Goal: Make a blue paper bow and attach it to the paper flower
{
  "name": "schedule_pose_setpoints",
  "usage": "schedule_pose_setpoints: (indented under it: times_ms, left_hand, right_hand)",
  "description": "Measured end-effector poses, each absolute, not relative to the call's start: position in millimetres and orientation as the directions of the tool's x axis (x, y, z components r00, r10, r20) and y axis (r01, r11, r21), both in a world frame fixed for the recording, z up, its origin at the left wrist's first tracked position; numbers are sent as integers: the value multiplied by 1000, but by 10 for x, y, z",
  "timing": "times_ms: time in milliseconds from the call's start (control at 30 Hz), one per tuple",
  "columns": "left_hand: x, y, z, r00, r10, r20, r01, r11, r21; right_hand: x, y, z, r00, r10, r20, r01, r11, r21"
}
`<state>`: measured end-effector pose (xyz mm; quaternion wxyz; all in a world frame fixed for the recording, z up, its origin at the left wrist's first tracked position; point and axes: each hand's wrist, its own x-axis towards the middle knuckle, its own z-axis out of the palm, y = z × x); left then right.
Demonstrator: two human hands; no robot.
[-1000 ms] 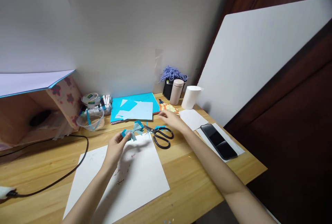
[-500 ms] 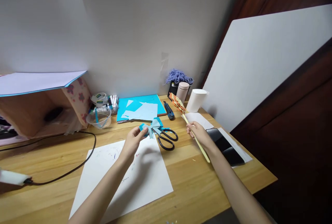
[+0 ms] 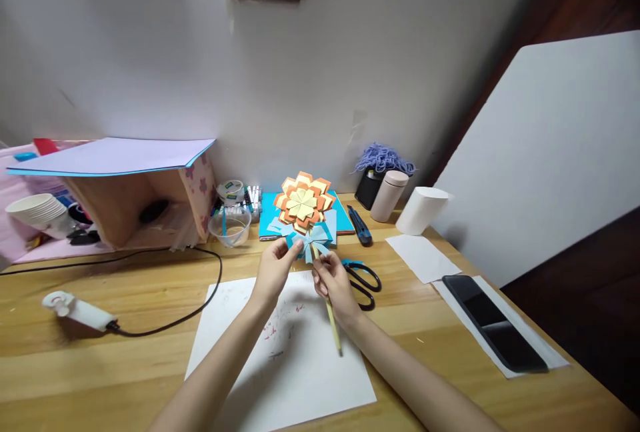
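My right hand [image 3: 334, 284] is closed around a thin wooden stick [image 3: 330, 315] topped by an orange and yellow paper flower [image 3: 303, 203]. My left hand [image 3: 275, 267] pinches a light blue paper bow [image 3: 314, 240] and holds it against the stick just under the flower. Both hands hover above a white sheet of paper [image 3: 285, 352] on the wooden desk [image 3: 125, 365]. Black scissors [image 3: 364, 279] lie just right of my right hand.
A blue utility knife [image 3: 360, 225], teal paper stack [image 3: 345, 222], clear bowl [image 3: 230, 227], white roll [image 3: 421, 211], phone [image 3: 494, 329] on paper and a glue gun [image 3: 75, 309] with its black cable [image 3: 170, 322] lie around. A large white board [image 3: 560, 145] leans at right.
My right hand brought the flower stick from the right to the middle and turned it upright. My left hand moved the blue bow up against it. The view shifted left.
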<state>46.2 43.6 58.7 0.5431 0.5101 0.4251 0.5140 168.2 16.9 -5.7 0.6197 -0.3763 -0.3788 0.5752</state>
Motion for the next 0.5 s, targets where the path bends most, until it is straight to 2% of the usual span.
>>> schedule_pose_setpoints:
  times_ms: [267,500]
  left_hand:
    - [451,547,465,122,990,65,-147,-46,988]
    - [462,536,420,124,991,56,-147,-38,988]
  right_hand:
    - [1590,72,-153,-46,999,2,-515,-22,-857]
    - [1601,32,-124,-54,999,7,-512,-22,-859]
